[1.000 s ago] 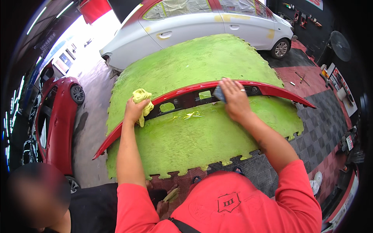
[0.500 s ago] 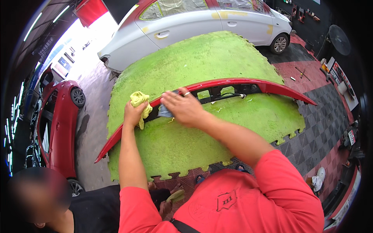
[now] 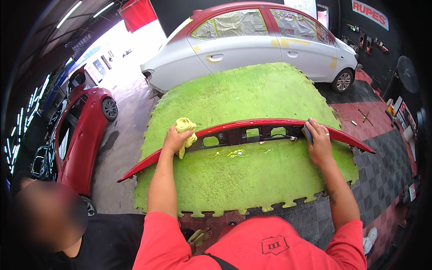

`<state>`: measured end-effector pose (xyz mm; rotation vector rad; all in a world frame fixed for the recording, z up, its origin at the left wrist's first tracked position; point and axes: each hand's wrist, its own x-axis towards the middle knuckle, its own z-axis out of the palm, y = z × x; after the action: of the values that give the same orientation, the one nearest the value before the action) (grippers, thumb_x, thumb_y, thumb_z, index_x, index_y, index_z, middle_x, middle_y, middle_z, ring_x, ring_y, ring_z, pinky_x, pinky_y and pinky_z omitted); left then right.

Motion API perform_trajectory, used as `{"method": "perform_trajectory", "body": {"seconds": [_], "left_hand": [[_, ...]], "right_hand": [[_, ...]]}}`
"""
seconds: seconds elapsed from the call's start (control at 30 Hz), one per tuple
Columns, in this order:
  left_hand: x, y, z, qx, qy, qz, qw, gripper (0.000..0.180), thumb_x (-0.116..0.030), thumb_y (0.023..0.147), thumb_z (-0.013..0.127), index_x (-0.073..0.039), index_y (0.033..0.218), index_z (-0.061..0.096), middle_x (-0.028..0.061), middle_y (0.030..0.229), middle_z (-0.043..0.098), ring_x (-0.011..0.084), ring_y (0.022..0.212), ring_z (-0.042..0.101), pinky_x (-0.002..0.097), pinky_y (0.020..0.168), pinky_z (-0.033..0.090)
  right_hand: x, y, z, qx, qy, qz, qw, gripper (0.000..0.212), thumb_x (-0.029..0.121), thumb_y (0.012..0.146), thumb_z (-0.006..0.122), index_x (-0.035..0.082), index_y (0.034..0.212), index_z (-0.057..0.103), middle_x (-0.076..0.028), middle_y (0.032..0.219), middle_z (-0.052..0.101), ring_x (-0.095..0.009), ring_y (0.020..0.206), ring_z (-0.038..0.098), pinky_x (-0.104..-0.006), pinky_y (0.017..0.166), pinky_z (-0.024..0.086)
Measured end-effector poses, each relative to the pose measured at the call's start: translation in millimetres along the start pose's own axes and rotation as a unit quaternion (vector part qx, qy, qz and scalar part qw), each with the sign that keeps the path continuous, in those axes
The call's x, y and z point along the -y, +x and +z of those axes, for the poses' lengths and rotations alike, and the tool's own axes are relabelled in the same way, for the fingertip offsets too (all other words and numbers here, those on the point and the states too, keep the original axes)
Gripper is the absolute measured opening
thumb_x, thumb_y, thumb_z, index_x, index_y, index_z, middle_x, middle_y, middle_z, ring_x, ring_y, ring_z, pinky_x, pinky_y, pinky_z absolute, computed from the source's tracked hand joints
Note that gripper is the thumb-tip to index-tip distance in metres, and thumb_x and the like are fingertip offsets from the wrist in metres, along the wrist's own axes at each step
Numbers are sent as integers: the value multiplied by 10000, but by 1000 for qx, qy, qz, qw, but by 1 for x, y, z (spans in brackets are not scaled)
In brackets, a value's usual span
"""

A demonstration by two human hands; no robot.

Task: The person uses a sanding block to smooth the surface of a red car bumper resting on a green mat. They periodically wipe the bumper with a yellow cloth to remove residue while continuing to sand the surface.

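A long, curved red car spoiler [image 3: 252,122] lies across the green foam mat in front of me, its dark underside with cut-outs facing my side. My left hand [image 3: 172,139] is closed around a crumpled yellow cloth [image 3: 185,128] at the spoiler's left part. Toward the other end, my right hand [image 3: 320,144] presses a grey-blue pad [image 3: 307,134] against the red surface, fingers curled over the top edge. A thin wire with a pale connector [image 3: 292,138] hangs from the underside, left of the pad.
Yellow and white marks show on the green mat [image 3: 216,180]. Behind stands a white and red car [image 3: 243,54] with covered windows; a red car [image 3: 83,139] is at left. Close on my left sits a person in black [image 3: 112,238]. A fan [image 3: 407,74] stands at right.
My right hand has slid with the pad along the spoiler, from beside my left hand toward the right end. My left hand keeps the cloth. The whole view has tilted upward.
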<state>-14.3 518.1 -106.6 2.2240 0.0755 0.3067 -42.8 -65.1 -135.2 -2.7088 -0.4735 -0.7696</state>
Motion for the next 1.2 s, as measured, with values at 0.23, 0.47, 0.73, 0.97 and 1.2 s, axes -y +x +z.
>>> {"method": "perform_trajectory", "body": {"seconds": [0.23,0.47,0.73,0.97,1.2], "left_hand": [[7,1,1,-15,23,-2,1000,491,-330,855,887,-7,1210,780,156,1136,839,275,1046,809,408,951,612],[3,3,5,-23,40,4,999,496,-344,853,892,-18,1212,784,162,1146,837,286,1057,809,410,948,612],[15,1,2,-33,45,-2,998,513,-350,845,895,-27,1227,782,163,1159,835,293,1057,808,413,943,612],[-2,-1,4,-18,44,1,999,521,-352,842,898,-23,1227,775,158,1149,836,285,1055,807,411,942,610],[1,-3,0,-26,46,3,999,502,-344,837,903,-15,1196,781,156,1120,838,289,1032,808,419,933,613]], "right_hand": [[81,29,44,26,11,-105,994,699,50,907,638,12,1597,530,-221,1664,525,-343,1591,450,-509,1340,282],[210,80,91,58,83,-153,983,559,172,1010,538,-12,1538,563,-242,1620,562,-344,1541,517,-516,1302,332],[232,82,78,112,90,-185,972,614,219,1018,585,39,1599,499,-165,1622,545,-304,1567,472,-520,1316,297],[76,39,24,58,1,-79,995,620,216,989,697,67,1571,539,-142,1581,575,-305,1486,537,-497,1275,336],[33,16,17,-9,6,-21,1000,606,143,950,717,-4,1520,573,-211,1505,616,-365,1455,548,-535,1266,352]]}}
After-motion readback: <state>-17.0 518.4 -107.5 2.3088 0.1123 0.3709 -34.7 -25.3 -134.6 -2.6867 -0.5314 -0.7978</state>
